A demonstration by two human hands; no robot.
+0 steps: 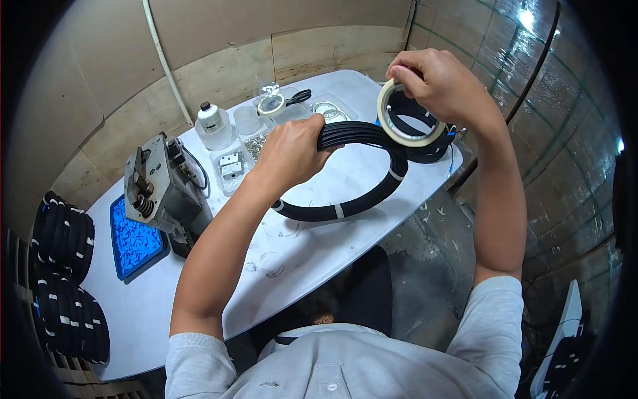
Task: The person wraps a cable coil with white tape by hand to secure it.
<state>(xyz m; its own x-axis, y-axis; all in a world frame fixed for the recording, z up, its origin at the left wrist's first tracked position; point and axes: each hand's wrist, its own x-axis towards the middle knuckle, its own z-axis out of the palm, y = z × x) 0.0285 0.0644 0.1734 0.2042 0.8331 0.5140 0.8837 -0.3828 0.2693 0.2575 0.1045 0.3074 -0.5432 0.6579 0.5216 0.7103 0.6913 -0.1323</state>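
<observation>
My left hand point(290, 151) is closed round the upper left part of a black cable coil point(362, 206), which is raised at that side above the white table. White tape bands wrap the coil at several places. My right hand point(425, 78) pinches the top of a cream tape roll point(413, 140), which hangs at the coil's upper right side. Behind the tape roll, another black coil point(428, 154) with blue ends lies on the table.
A metal machine point(166, 193) stands at the left beside a tray of blue pieces point(136, 239). Stacked taped coils point(70, 319) sit at the far left. A white bottle point(210, 120), small clear containers point(229, 166) and scissors point(299, 97) occupy the table's back point(345, 80).
</observation>
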